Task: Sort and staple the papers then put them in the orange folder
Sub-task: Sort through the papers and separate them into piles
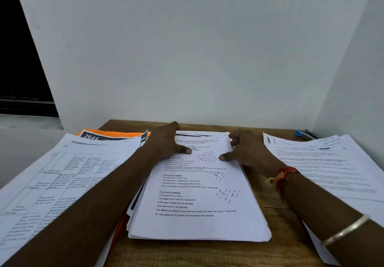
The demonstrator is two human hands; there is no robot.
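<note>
Lying flat on the middle stack of papers, the left hand has its palm down. Its fingers are straight and loose and reach to the far edge. Its thumb lies flat on the top sheet. It holds nothing.

The right hand is at the upper right corner of the same stack. Its thumb is stretched out on the top sheet and its fingers are bent at the paper's edge. I cannot tell if they grip the sheets or only touch them.

The stack is thick, white and smooth, with black printed lines and small pen scribbles. It sits in the lower middle of the frame on a brown wooden table with a rough grain.

The orange folder peeks out in the middle left, beside the left hand. It lies flat under a dark blue booklet with white numbers. A thin orange strip also shows under the stack's left side.

On the left lies a pile of sheets with boxes drawn like a grid. On the right lies another paper pile with blurry lines. A small blue thing sits behind it, near the white wall.

The right wrist has a red thread and a shiny round bangle.
</note>
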